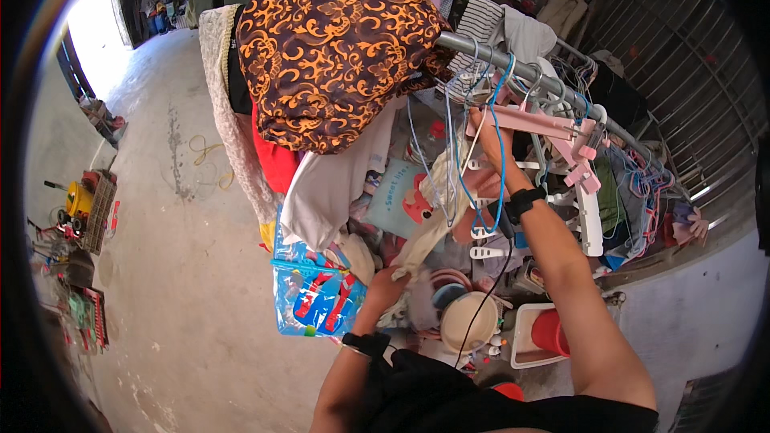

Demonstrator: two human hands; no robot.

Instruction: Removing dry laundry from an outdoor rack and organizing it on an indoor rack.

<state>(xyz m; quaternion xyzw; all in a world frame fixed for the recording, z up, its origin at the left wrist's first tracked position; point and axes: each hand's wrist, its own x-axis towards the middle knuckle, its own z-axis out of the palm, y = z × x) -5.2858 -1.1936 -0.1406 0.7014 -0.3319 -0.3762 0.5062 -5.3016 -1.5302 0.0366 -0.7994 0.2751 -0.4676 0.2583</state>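
A long cream cloth (424, 240) stretches diagonally through the middle of the view. My left hand (387, 291) grips its lower end, beside a blue clear-plastic bag (319, 297) with red straps showing. Higher up, my right hand (496, 138) is among the hangers at the cloth's upper end. A pink plastic hanger (529, 121) and wire hangers partly cover its fingers, so its hold is unclear. A blue wire hanger (500, 192) hangs from the metal rail (511, 63) in front of my right forearm.
An orange-and-dark patterned fabric (337, 54) bulges over the rail's left end, with a white garment (322, 192) below. A pale cushion (397, 198) lies underneath. Near my body are a beige basin (469, 322) and a red bucket (547, 332). A black cable (488, 294) hangs by my right arm.
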